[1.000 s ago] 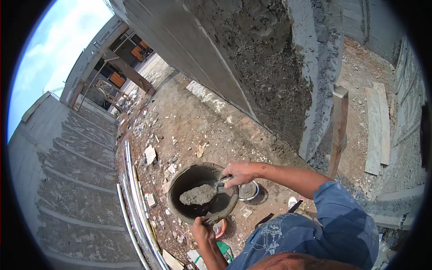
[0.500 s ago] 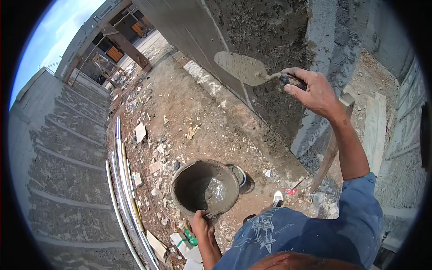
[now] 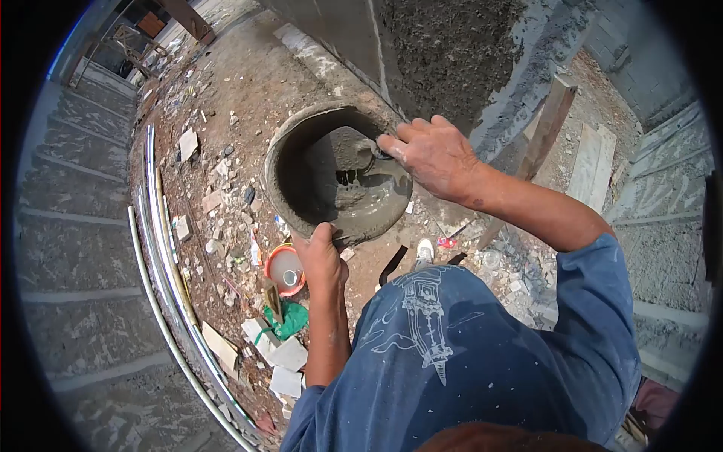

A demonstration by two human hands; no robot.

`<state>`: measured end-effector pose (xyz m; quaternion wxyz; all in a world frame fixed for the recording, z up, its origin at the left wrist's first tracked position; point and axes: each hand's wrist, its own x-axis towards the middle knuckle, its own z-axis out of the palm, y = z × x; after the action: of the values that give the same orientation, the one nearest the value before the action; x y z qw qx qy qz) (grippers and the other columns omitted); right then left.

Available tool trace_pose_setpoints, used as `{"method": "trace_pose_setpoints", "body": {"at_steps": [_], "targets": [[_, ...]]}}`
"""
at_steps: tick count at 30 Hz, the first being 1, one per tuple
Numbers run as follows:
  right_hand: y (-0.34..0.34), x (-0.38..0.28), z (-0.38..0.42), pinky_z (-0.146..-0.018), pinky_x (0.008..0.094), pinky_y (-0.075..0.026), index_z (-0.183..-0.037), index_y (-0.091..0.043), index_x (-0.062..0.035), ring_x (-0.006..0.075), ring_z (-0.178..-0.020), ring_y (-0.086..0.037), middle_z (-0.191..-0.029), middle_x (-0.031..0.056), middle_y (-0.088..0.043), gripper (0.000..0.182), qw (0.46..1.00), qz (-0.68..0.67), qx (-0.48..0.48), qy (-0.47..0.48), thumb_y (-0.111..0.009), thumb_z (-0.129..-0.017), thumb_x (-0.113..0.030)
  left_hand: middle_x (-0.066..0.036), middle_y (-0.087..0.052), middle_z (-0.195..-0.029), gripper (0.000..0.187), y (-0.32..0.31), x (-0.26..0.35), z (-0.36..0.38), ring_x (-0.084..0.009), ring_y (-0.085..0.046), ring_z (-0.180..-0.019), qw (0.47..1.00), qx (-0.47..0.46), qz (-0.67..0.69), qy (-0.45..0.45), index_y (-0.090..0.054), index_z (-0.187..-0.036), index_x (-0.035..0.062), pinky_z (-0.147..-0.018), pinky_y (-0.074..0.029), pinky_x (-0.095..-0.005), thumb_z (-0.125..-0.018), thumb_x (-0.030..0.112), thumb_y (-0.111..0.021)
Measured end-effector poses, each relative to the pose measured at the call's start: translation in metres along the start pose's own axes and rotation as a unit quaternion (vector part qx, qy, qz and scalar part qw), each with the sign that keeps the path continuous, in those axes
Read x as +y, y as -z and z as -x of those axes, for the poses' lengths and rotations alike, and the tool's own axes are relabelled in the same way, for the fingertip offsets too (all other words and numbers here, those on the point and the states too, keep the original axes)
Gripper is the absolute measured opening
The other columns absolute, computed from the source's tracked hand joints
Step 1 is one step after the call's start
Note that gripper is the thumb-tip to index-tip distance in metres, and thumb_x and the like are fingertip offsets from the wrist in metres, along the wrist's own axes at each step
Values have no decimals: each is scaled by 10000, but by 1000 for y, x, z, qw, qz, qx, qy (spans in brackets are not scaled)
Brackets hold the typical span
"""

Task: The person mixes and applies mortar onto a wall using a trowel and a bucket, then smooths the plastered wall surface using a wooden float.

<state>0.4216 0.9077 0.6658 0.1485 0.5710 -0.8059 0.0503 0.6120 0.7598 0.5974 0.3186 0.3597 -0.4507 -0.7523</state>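
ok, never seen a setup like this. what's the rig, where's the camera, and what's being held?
There's no machine here: these are a person's two bare hands. All the pictures come from one camera worn on the head, looking forward and down, so you also see the person's blue shirt.

The left hand grips the near rim of a round basin with wet grey mix inside. The right hand holds a trowel, blade inside the basin; the hand hides most of the handle.

On the rubble-strewn ground lie long pipes, an orange-rimmed bucket and something green, perhaps a bag. Rough grey wall stands ahead.
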Motion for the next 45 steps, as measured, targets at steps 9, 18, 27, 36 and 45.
{"method": "trace_pose_setpoints", "body": {"at_steps": [9,18,27,36,45], "targets": [[-57,-38,-7,-790,470,-557,-1102,-728,-149,346,-885,-700,-899,165,-723,330,964,-204,-170,-23,-699,-797,-273,-82,-588,-891,547,41,6,9,-157,-616,-671,996,-2,-15,-83,-418,-1296,-12,-583,-536,-297,-775,-85,-567],[-39,-46,-34,-791,475,-528,-1176,-699,-145,372,-883,-690,-949,163,-720,413,897,-417,-149,5,-719,-811,-337,-87,-622,-1035,449,103,43,10,-202,-637,-851,994,106,-22,10,-510,-1230,-9,-734,-553,-334,-784,-51,-547],[-49,212,-33,-541,236,-431,-1210,-626,45,60,-589,-535,-725,-3,-602,478,714,-684,-83,-126,-671,-942,-349,-100,-603,-933,401,77,25,-24,-232,-634,-739,989,138,2,45,-528,-1134,-31,-700,-594,-395,-735,-65,-548],[129,155,73,-783,368,-522,-1216,-666,-65,252,-871,-687,-987,158,-719,467,898,-212,120,-367,-731,-827,-316,-79,-603,-971,439,36,-10,-40,-178,-614,-791,997,17,-74,8,-513,-1195,1,-659,-525,-307,-760,-46,-551],[5,7,32,-739,394,-529,-1035,-703,-148,290,-875,-705,-906,107,-701,220,993,60,-61,-84,-612,-836,-136,-45,-591,-879,463,-21,7,8,-146,-595,-684,996,-82,-40,1,-478,-1236,31,-569,-502,-313,-788,-27,-578]]}}
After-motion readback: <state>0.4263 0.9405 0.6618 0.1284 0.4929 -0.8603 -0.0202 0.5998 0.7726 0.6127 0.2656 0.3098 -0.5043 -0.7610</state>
